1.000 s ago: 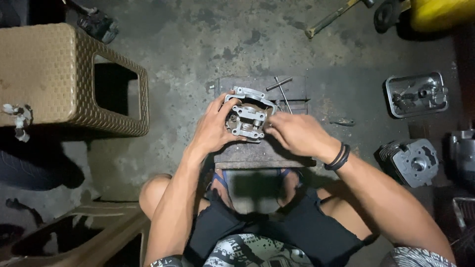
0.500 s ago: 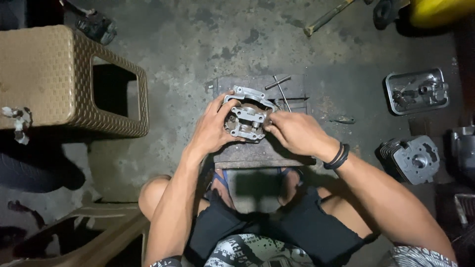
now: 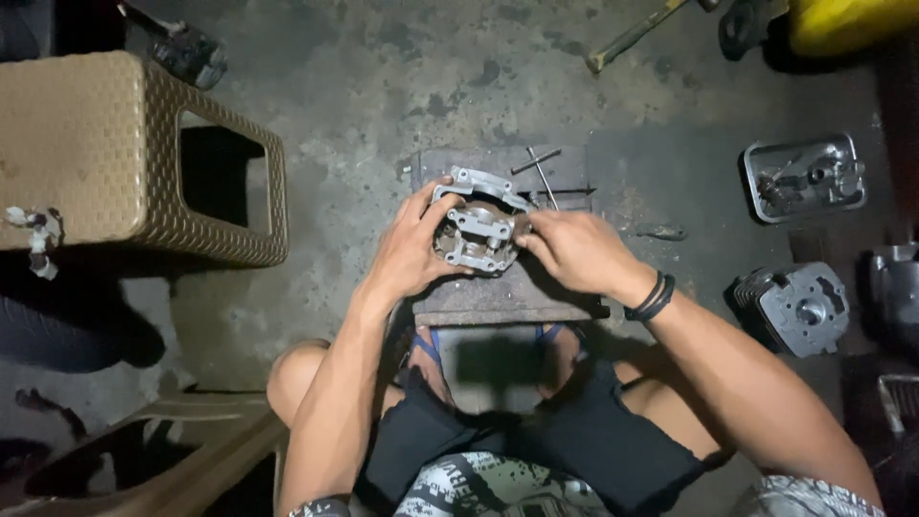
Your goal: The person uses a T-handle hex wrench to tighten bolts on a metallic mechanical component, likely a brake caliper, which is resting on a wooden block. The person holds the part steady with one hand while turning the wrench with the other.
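A grey metal engine part (image 3: 476, 228), round with bolted lugs, rests on a dark rusty block (image 3: 498, 299) on the concrete floor in front of me. My left hand (image 3: 407, 251) wraps around its left side, fingers curled on the rim. My right hand (image 3: 571, 251), with black bands at the wrist, presses its fingertips against the part's right edge. A cross-shaped metal tool (image 3: 542, 172) lies on the block just beyond the part.
A tan woven plastic stool (image 3: 134, 158) stands on the left. On the right lie a finned cylinder (image 3: 790, 306) and a metal tray of small parts (image 3: 804, 177). A hammer (image 3: 632, 36) and a yellow container (image 3: 847, 24) sit at the top. A chair edge (image 3: 182, 450) is at lower left.
Both hands stay on the engine part; only slight finger shifts on its rim show.
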